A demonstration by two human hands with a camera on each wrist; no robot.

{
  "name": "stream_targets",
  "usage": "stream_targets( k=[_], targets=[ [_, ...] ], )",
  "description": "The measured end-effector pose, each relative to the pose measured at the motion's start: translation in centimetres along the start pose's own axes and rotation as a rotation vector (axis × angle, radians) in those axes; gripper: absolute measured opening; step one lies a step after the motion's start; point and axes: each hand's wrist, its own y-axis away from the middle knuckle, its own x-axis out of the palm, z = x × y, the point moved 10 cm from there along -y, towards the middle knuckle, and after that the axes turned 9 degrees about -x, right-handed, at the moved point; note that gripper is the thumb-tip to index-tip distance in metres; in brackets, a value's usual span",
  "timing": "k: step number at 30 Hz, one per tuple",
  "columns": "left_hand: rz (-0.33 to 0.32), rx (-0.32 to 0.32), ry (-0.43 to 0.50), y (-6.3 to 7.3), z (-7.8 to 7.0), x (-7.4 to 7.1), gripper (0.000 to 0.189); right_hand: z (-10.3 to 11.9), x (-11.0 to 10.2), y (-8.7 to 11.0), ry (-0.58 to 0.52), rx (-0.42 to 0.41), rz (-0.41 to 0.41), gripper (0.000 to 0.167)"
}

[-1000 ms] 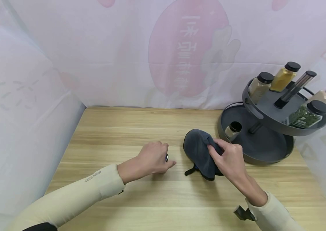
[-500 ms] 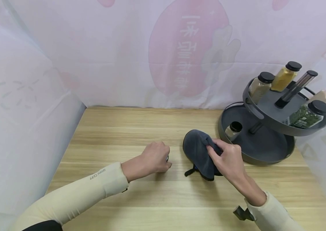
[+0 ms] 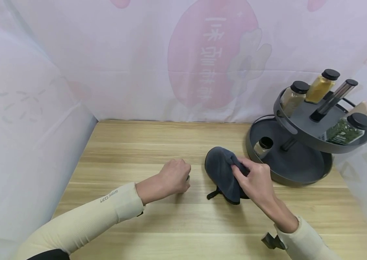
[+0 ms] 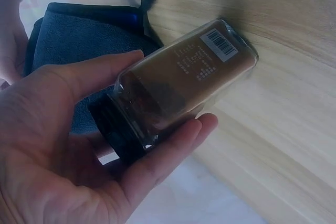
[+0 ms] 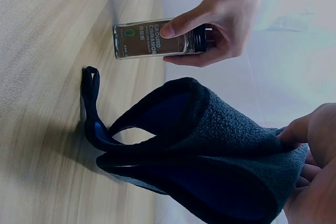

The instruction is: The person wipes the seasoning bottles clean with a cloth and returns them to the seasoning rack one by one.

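Observation:
My left hand (image 3: 173, 177) grips a glass spice jar (image 5: 152, 39) by its upper part and black cap. The jar's label reads ground cinnamon. Brown powder and a barcode show on the jar in the left wrist view, but my hand mostly hides it in the head view. To the right, my right hand (image 3: 258, 180) pinches a folded dark grey cloth (image 3: 220, 173) with black edging and a hanging loop (image 5: 90, 93). The cloth's blue inner side shows in the right wrist view. Jar and cloth are apart, the jar's base close to the tabletop.
A two-tier dark grey rack (image 3: 303, 173) stands at the right on the wooden table (image 3: 131, 141). Several black-capped spice jars sit on its upper tier, including a yellow one (image 3: 320, 88). One jar (image 3: 262, 147) is on the lower tier. A printed curtain (image 3: 131, 72) hangs behind.
My left thumb has drawn in towards the jar, and that hand has shifted slightly right. My right hand and the cloth have moved a little left.

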Motion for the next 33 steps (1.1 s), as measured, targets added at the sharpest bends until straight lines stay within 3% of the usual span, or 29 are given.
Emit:
stream_targets(
  k=[5,12,15,18,20,23,29,33],
  targets=[
    [-0.007,0.011,0.03,0.1,0.0,-0.2,0.049,0.0,0.1,0.0,0.003,0.0,-0.003,0.013],
    [-0.017,0.054,0.188,0.5,0.7,-0.5,0.049,0.0,0.1,0.0,0.007,-0.002,-0.005,0.012],
    [-0.05,0.063,0.239,0.6,1.3,-0.8,0.036,-0.1,0.2,-0.1,0.009,-0.006,-0.008,0.012],
    [-0.085,0.03,0.291,0.7,2.3,-1.0,0.013,-0.1,0.2,-0.2,0.011,-0.012,-0.011,0.013],
    [-0.1,-0.015,0.353,0.7,3.2,-1.0,0.024,-0.1,0.1,-0.3,0.01,-0.012,-0.015,0.014],
    [-0.128,-0.091,0.484,0.9,4.6,-1.3,0.038,-0.1,0.1,-0.4,0.008,-0.002,-0.019,0.015],
    [-0.175,-0.181,0.857,1.6,6.8,-1.4,0.041,-0.2,-0.1,-0.7,-0.022,0.046,-0.04,0.014],
    [-0.161,-0.2,1.074,2.1,7.3,-1.4,0.044,0.0,0.0,-0.9,-0.055,0.064,-0.063,0.013]
  ],
)
